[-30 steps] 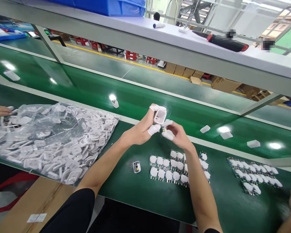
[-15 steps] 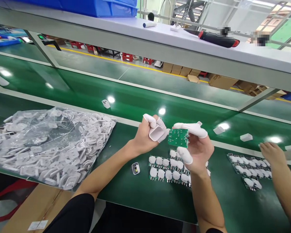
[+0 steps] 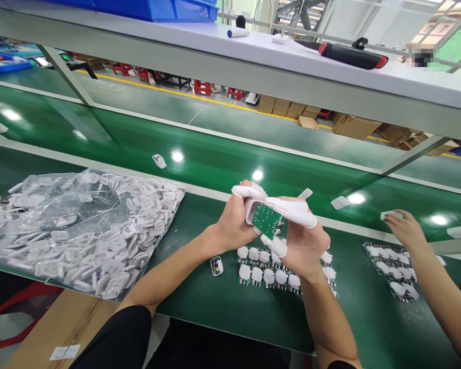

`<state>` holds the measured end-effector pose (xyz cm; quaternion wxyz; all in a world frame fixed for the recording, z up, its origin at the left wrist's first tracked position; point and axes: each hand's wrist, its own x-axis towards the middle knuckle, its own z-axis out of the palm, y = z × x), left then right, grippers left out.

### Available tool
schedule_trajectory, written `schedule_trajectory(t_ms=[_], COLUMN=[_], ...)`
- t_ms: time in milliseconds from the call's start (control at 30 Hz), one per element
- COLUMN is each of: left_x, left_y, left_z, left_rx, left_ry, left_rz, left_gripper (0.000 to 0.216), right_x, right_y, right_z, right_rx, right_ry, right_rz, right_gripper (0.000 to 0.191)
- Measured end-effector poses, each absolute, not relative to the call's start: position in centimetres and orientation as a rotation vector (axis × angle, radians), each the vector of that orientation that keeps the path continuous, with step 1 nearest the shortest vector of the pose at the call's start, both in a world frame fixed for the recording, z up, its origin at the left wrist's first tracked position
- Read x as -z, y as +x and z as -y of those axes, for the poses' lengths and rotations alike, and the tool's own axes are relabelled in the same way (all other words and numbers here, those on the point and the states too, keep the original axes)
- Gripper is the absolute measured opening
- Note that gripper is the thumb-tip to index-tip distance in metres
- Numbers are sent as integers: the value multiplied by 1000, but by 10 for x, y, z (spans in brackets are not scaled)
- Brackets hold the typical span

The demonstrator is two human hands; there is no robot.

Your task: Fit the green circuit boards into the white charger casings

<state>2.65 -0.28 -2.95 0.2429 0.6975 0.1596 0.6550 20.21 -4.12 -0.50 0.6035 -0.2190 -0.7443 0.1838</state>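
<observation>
My left hand [image 3: 236, 218], with white finger cots, is closed round a white plastic housing [image 3: 250, 209], its open end facing right. Between the thumb and fingers of my right hand [image 3: 301, 230] is a green circuit board [image 3: 268, 220], solder side towards me. The board's left edge is at the mouth of the housing; how far it reaches in I cannot tell. Below my hands lie rows of circuit boards with white round tops [image 3: 269, 277]. A small white housing with parts inside [image 3: 216, 266] rests on the table left of them.
A clear bag of white plastic pieces [image 3: 100, 230] covers the left table. Beyond, a green conveyor belt [image 3: 215, 164] carries scattered white housings [image 3: 340, 203]. At right, a co-worker's hand [image 3: 405, 228] touches a housing, near more boards [image 3: 390, 266]. A shelf [image 3: 253, 66] crosses above.
My right hand has brought the circuit board left and tilted it against the housing's mouth. The co-worker's hand has reached left to a housing on the belt. Belt pieces have shifted left.
</observation>
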Motion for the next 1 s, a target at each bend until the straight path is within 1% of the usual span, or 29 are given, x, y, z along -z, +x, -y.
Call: schedule_trajectory(t_ms=[367, 767, 900, 1000], left_x=[29, 25, 25, 26], left_y=[24, 24, 23, 22], left_z=[4, 5, 4, 4], left_rx=[-1765, -1740, -1756, -1755], left_ry=[1897, 1974, 2006, 2020], left_rz=[-477, -451, -474, -474], left_gripper=[62, 59, 63, 65], right_x=[2, 1, 1, -1], right_y=[201, 203, 203, 201], right_z=[41, 40, 40, 40], right_rx=[-398, -423, -452, -399], right_ry=[-508, -513, -529, -546], right_rz=[1756, 1789, 1791, 1825], right_gripper=[72, 79, 77, 75])
